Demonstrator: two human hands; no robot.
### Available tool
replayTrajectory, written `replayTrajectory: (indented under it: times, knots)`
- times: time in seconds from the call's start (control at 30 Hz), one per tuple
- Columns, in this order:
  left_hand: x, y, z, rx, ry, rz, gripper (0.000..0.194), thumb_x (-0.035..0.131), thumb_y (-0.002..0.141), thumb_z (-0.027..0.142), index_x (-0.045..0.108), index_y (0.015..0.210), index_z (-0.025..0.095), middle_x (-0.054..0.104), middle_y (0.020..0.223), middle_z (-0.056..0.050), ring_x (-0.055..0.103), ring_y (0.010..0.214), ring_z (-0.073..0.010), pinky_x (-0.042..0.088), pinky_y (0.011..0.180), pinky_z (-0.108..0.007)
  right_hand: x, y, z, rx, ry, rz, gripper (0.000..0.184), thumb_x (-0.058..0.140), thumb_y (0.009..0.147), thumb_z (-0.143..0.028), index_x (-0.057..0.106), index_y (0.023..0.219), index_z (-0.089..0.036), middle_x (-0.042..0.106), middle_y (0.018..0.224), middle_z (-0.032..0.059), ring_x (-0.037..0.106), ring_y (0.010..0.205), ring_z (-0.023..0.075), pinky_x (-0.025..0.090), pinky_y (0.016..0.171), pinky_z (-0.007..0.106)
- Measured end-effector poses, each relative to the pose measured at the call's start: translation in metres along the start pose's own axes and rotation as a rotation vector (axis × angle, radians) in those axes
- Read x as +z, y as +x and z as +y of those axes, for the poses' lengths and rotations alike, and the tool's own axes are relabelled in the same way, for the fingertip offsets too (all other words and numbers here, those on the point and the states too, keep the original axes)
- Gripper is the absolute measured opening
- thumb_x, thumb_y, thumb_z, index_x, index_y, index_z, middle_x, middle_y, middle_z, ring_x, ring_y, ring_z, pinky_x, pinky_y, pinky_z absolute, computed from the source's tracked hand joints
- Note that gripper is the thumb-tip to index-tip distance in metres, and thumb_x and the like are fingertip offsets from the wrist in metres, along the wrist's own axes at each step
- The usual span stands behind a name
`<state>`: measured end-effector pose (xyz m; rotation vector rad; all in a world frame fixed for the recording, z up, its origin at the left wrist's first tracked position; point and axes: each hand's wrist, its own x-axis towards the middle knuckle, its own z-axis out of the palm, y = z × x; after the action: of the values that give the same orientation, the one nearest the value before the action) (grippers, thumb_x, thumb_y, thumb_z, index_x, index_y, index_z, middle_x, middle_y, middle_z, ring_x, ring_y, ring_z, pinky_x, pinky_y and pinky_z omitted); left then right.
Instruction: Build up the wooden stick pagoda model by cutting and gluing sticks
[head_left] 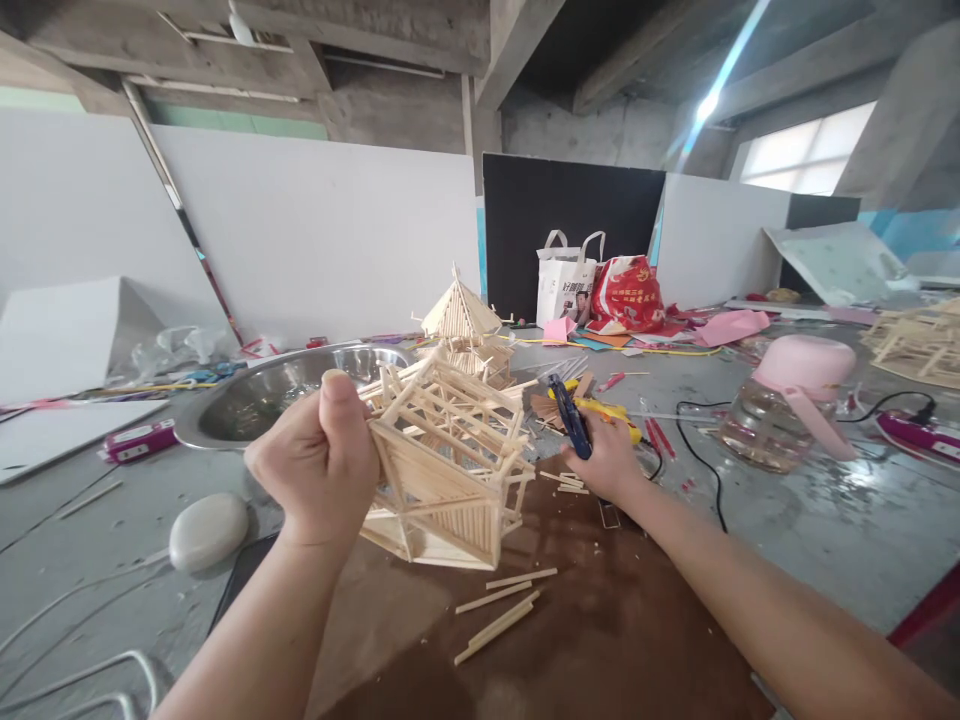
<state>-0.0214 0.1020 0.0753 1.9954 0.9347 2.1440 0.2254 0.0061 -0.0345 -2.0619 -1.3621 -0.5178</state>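
Note:
My left hand (319,465) is closed on the left side of a model house frame (450,460) built of thin wooden sticks, thumb pointing up. The model is tilted and held over a brown board (600,620). My right hand (611,455) grips dark blue pliers (571,418), whose full shape is partly hidden by the fingers. Just behind that hand lies a yellow tool (611,410), perhaps a glue gun. Several loose wooden sticks (499,625) rest on the board in front of the model, and short stick pieces (566,482) lie near my right hand.
Behind the model stands a pointed stick roof (459,310). A steel basin (217,405) is at left, near a white rounded device (208,532) with a cable. To the right are a pink-lidded bottle (784,400) and a black cord (701,470). Bags (626,295) stand at the back.

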Motion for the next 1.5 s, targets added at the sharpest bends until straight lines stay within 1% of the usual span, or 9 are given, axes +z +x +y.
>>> replayTrajectory:
  times: [0.07,0.17,0.4,0.57,0.87,1.23,1.5]
  knots:
    - [0.003,-0.004,0.003,-0.020,0.040,-0.017,0.041,0.041,0.080,0.034,0.046,0.043,0.015,0.039,0.040,0.003,0.038,0.041,-0.0071,0.028,0.042,-0.023,0.000,-0.001,-0.001,-0.016,-0.011,0.005,0.050,0.046,0.067,-0.038,0.047,0.107,-0.007,0.060,0.099,0.0155,0.051,0.095,0.0278,0.028,0.085,0.041]
    - [0.006,-0.008,0.007,-0.026,0.061,-0.046,0.042,0.040,0.081,0.034,0.048,0.044,0.015,0.041,0.040,0.003,0.041,0.042,-0.0071,0.030,0.043,-0.023,0.000,-0.002,-0.001,-0.049,-0.008,0.009,0.050,0.045,0.068,-0.038,0.046,0.108,-0.007,0.058,0.102,0.0153,0.050,0.096,0.0280,0.028,0.085,0.041]
    - [0.007,-0.009,0.007,0.021,0.031,-0.031,0.043,0.039,0.081,0.031,0.046,0.042,0.015,0.041,0.039,0.003,0.039,0.040,-0.0067,0.029,0.042,-0.022,-0.003,-0.003,-0.007,-0.090,-0.016,0.005,0.048,0.045,0.070,-0.041,0.046,0.106,-0.009,0.058,0.101,0.0152,0.050,0.094,0.0278,0.028,0.084,0.042]
    - [0.006,-0.010,0.007,0.074,0.032,-0.055,0.041,0.040,0.081,0.028,0.046,0.043,0.015,0.043,0.040,0.003,0.041,0.041,-0.0069,0.030,0.043,-0.022,-0.005,-0.003,-0.012,-0.084,-0.049,0.014,0.047,0.045,0.070,-0.041,0.046,0.106,-0.012,0.057,0.102,0.0140,0.050,0.093,0.0279,0.029,0.083,0.040]
    - [0.005,-0.010,0.007,0.141,-0.007,-0.062,0.038,0.041,0.079,0.024,0.047,0.043,0.014,0.043,0.041,0.003,0.040,0.040,-0.0059,0.029,0.041,-0.021,-0.016,-0.002,-0.024,-0.049,-0.070,-0.011,0.044,0.045,0.069,-0.040,0.049,0.102,-0.011,0.059,0.093,0.0130,0.052,0.083,0.0273,0.027,0.079,0.040]
    - [0.005,-0.010,0.007,0.172,0.010,-0.066,0.037,0.042,0.079,0.024,0.046,0.043,0.015,0.041,0.040,0.003,0.039,0.040,-0.0064,0.029,0.042,-0.021,-0.017,0.000,-0.025,-0.031,-0.113,-0.030,0.035,0.045,0.068,-0.039,0.053,0.091,-0.015,0.062,0.079,0.0098,0.054,0.074,0.0250,0.029,0.075,0.038]
    - [0.005,-0.009,0.010,0.185,0.053,-0.091,0.037,0.041,0.080,0.025,0.047,0.045,0.015,0.040,0.041,0.004,0.038,0.039,-0.0057,0.029,0.042,-0.021,-0.019,0.003,-0.028,-0.042,-0.127,-0.056,0.025,0.044,0.067,-0.036,0.053,0.080,-0.016,0.061,0.076,0.0083,0.054,0.071,0.0228,0.031,0.070,0.035]
